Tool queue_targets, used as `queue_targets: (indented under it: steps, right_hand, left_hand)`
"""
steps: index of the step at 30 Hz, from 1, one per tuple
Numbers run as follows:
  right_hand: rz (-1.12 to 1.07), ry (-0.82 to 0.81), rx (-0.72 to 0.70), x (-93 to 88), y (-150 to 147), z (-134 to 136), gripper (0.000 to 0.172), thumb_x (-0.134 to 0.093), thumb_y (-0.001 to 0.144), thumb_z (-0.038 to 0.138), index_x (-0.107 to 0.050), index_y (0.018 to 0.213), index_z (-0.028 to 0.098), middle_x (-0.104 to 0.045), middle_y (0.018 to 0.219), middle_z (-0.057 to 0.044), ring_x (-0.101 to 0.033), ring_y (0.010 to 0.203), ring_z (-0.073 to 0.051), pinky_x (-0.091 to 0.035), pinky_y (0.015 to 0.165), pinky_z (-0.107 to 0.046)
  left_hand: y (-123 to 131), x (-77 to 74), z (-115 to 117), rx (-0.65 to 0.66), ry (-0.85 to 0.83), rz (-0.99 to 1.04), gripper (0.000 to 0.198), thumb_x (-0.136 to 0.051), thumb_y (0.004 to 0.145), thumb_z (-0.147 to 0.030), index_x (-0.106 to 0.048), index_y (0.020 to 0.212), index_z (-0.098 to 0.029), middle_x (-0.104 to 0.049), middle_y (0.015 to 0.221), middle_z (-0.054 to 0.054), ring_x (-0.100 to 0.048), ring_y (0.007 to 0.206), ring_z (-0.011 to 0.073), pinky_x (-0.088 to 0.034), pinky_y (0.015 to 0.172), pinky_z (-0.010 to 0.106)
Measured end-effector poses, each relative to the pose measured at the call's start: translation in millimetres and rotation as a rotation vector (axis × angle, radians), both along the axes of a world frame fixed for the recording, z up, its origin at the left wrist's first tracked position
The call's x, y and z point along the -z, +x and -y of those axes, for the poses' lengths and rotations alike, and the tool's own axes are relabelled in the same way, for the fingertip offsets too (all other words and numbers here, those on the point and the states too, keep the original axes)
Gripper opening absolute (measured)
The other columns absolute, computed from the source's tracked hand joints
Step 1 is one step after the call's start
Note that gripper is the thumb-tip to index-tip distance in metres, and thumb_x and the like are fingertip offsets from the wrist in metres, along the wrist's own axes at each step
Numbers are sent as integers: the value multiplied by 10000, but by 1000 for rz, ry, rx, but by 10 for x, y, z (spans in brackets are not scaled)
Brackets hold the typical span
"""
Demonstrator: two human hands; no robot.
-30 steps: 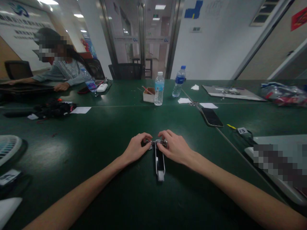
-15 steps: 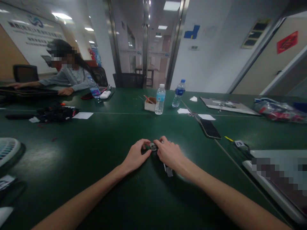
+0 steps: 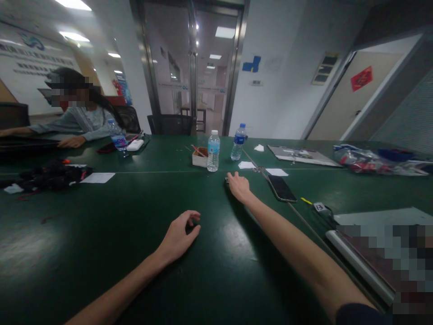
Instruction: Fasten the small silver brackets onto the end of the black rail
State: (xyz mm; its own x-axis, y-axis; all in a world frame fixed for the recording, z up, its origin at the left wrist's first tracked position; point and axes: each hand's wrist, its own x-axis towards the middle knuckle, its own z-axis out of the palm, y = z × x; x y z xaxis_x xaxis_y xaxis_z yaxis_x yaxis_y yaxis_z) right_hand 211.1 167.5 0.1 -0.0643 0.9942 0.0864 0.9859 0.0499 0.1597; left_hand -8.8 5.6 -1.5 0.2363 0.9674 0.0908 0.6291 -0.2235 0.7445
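Note:
My right hand (image 3: 238,186) reaches far out over the table, just in front of the water bottles. Its fingers are bent down over a small grey metal piece (image 3: 227,180), which shows only in part at their left side; its kind is too small to make out. My left hand (image 3: 180,235) rests nearer to me on the dark green table (image 3: 135,234). Its fingers curve apart from the thumb, and nothing lies between them. The bottle with the light blue label (image 3: 213,151) stands left of and beyond my right hand.
Beyond stand a small box (image 3: 200,157) and a blue-capped bottle (image 3: 238,142). A phone (image 3: 282,188), a laptop (image 3: 360,266) and plastic bags (image 3: 365,160) lie to the right. Black gear (image 3: 50,176) lies left, near a seated person (image 3: 81,115).
My right hand has moved forward, away from my left, with the metal piece. My left hand has let go of it and drawn back toward me. The view has shifted slightly right.

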Motion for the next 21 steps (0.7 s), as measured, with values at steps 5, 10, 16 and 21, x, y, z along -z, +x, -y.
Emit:
queue_targets:
  steps: [5,10,16,21]
  right_hand:
    - [-5,-2,51,94,136,-282,386,-242,961,151,-508,1238,189,-411,1297,-206,-549,1082,-297,-415,812,-422]
    - [-25,-13,50,116,222,-403,408,-261,960,166,-422,1329,233,-391,1329,-190,-533,1086,-281,-417,805,-398]
    - [-41,-1,46,125,237,-370,425,-230,959,152,-389,1342,247,-379,1335,-173,-498,1103,-276,-423,798,-370]
    - [-50,-2,52,144,243,-353,441,-199,963,169,-389,1349,265,-372,1339,-170,-474,1112,-285,-426,790,-379]
  left_hand:
    - [-2,5,-4,6,-10,-7,313,-509,842,-288,-554,1131,-176,-627,1054,82,-590,890,233,-509,742,363]
    - [7,-22,9,10,-12,-22,308,-501,844,-299,-562,1122,-181,-629,1027,81,-587,866,233,-507,701,350]
    - [-4,-22,7,10,-19,-33,323,-489,842,-316,-563,1121,-171,-624,1033,92,-584,852,239,-500,664,344]
    - [-10,8,3,19,-23,-26,336,-488,853,-317,-546,1152,-174,-614,1071,93,-576,874,237,-496,682,345]
